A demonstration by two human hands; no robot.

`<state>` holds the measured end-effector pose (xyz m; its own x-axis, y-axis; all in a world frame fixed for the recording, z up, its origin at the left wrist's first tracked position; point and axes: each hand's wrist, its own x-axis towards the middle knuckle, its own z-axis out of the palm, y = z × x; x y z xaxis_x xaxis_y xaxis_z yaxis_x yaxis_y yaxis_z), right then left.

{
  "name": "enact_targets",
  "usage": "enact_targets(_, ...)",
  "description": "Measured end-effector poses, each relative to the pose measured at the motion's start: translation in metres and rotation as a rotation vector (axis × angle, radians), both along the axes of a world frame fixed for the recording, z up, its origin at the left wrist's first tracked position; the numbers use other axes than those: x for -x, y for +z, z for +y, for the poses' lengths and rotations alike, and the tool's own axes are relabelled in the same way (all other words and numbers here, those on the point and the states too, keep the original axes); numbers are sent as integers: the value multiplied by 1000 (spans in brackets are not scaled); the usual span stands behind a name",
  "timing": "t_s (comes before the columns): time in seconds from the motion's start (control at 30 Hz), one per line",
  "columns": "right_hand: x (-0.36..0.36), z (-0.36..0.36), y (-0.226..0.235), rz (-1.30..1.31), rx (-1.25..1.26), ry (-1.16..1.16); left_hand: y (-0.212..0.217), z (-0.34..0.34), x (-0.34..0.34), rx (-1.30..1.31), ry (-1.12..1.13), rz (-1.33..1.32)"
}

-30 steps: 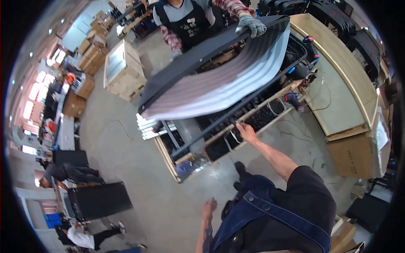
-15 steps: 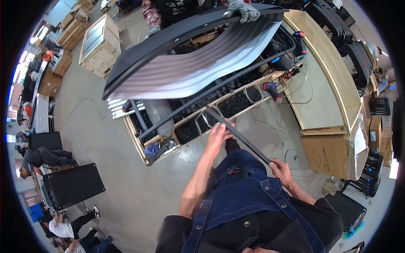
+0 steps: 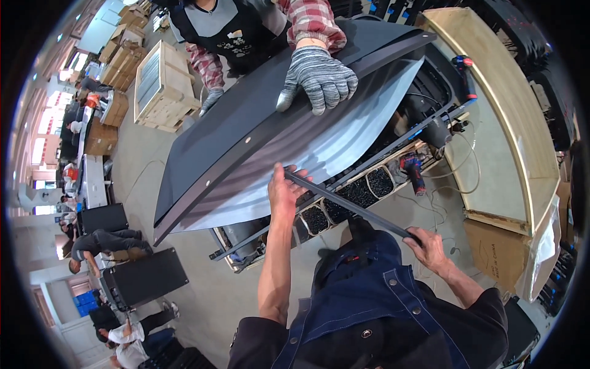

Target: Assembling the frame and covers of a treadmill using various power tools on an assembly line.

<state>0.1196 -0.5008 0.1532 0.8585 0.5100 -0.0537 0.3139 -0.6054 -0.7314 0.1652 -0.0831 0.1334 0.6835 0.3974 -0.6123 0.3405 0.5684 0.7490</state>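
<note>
A long dark metal bar [image 3: 362, 210] slants in front of me. My right hand [image 3: 428, 249] grips its near end. Its far end sits between the thumb and fingers of my left hand [image 3: 284, 192], just off the edge of a big dark panel [image 3: 215, 147]. A pale, wavy-looking sheet [image 3: 332, 144] shows along the panel's underside. Across from me, a co-worker's striped gloved hand [image 3: 319, 80] presses on the panel top, and the other gloved hand [image 3: 211, 100] is at its far edge.
Below the panel stands a wooden-edged bench with bins of black screws [image 3: 356, 190] and a power drill [image 3: 412, 174]. A large curved wooden-edged frame [image 3: 485, 111] and a cardboard box [image 3: 495, 252] are on the right. Cables [image 3: 430, 209] trail over the floor. People work at the left.
The panel has tilted and come nearer to me, with the co-worker leaning over it. My hands have shifted the bar slightly; its far end is now by the panel's edge.
</note>
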Motion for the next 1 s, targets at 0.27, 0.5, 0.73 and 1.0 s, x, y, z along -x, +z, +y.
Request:
enact_targets(0.27, -42, -7, -10, 98, -64, 33, 2, 10, -21, -16, -137, -51)
enact_targets(0.5, -37, -24, -16, 4, -73, -18, 42, -3, -8, -95, -334, -256)
enact_targets(0.73, -37, -28, -38, 235, -131, -35, 63, -37, 30, -120, -106, -404)
enact_targets(1.0, -64, -1, -13, 249, -36, 343, 47, -28, 87, -84, 370, -519)
